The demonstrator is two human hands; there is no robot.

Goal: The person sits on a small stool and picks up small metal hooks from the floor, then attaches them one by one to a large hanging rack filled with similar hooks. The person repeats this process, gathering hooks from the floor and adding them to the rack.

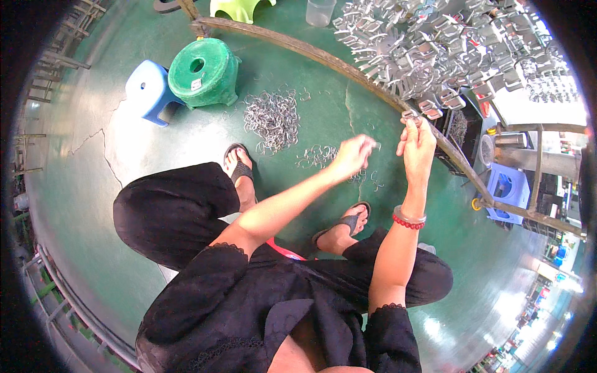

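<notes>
My left hand (352, 159) is closed above the floor, slightly smeared by motion, with a small bright metal hook (376, 145) at its fingertips. My right hand (418, 148), wearing a bangle and red beads at the wrist, reaches up to the wooden rail (323, 57). Its fingers pinch a small silver metal piece (410, 115) beside the rail. Behind it hangs a dense mass of silver metal brackets (429, 56). Below my hands lie a large pile of loose wire hooks (272, 120) and a smaller scatter of hooks (318, 155).
A green round stool (208, 69) and a blue stool (147, 90) stand at the left. Farther off are a lime-green stool (239, 9) and a clear plastic cup (320, 11). A blue-purple stool (507, 189) stands right, beyond the rail. My sandalled feet flank the hooks.
</notes>
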